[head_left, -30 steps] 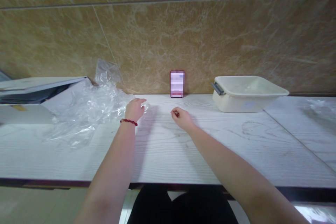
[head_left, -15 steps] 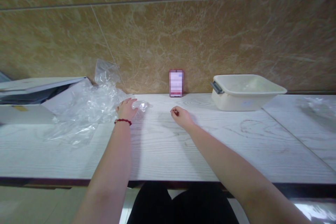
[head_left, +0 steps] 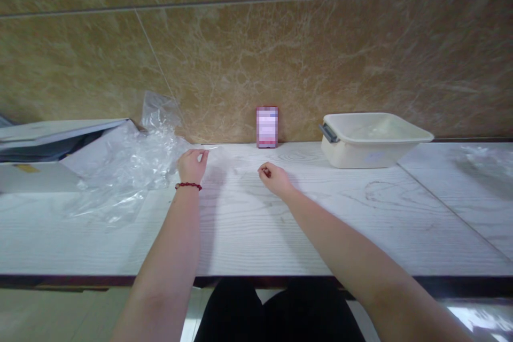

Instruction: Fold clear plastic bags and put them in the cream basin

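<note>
With the phone (head_left: 266, 127) as landmark, the left hand (head_left: 193, 166) is left of it and nearer the person, thumb and finger pinched together on a thin clear film (head_left: 225, 163). That film lies in front of the phone and to its left, between the hands; its far edge is too faint to trace. The right hand (head_left: 276, 179), just in front of the phone, has its fingers curled together; whether they grip the film, I cannot tell. As for progress, the film is in hand, not released. Crumpled plastic (head_left: 150, 155) is heaped left of the phone, against the white box (head_left: 38, 177), while the cream tub (head_left: 358, 152) stands upright right of the phone, untouched.
</note>
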`<state>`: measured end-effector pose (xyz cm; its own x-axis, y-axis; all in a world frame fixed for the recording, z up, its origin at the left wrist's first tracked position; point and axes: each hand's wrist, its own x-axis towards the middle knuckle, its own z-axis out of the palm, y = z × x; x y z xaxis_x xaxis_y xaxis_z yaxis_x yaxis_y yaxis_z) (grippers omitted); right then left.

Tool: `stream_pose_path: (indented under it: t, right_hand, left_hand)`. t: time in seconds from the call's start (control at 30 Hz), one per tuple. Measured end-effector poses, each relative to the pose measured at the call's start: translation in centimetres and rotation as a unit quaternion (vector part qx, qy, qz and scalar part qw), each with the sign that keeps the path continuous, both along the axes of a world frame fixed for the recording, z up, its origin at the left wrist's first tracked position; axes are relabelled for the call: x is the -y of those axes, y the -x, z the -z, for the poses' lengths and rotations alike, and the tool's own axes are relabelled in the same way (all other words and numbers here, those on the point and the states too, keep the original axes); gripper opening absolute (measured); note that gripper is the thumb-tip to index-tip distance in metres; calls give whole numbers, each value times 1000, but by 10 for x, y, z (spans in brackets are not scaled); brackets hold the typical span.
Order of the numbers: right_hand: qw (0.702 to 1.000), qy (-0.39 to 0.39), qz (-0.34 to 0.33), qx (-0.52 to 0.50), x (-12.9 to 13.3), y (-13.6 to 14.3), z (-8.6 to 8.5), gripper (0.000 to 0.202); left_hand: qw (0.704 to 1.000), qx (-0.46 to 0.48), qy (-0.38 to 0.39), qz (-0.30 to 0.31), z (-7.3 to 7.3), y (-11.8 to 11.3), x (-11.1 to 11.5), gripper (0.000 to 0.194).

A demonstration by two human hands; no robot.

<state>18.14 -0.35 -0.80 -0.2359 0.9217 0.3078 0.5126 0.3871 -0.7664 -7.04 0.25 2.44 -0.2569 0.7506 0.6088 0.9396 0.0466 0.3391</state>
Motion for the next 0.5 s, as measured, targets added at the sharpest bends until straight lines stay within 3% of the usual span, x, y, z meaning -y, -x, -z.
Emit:
stream_pose_path:
  t: [0.13, 0.23, 0.3, 0.37, 0.43, 0.5]
  right_hand:
    - [1000, -4, 0, -8, 0, 0, 0, 13]
    - [1000, -4, 2, -17, 0, 0, 0, 14]
    - [1000, -3, 6, -24, -1, 0, 1, 14]
    - [999, -4, 11, -33, -2, -1, 1, 15]
    - [999, -5, 11, -46, -2, 0, 0, 15]
    - [998, -7, 1, -67, -1, 1, -2, 15]
  left_hand:
    - [993, 95, -33, 54, -5, -10, 0, 27]
    - [955, 278, -57, 91, -8, -27, 0, 24]
    - [880, 448, -76, 138, -8, -40, 0, 20]
    - [777, 594, -75, 193, -7, -53, 0, 15]
    - [689, 685, -29, 234, -7, -63, 1, 14]
    - [637, 729, 31, 250, -8, -69, 3, 16]
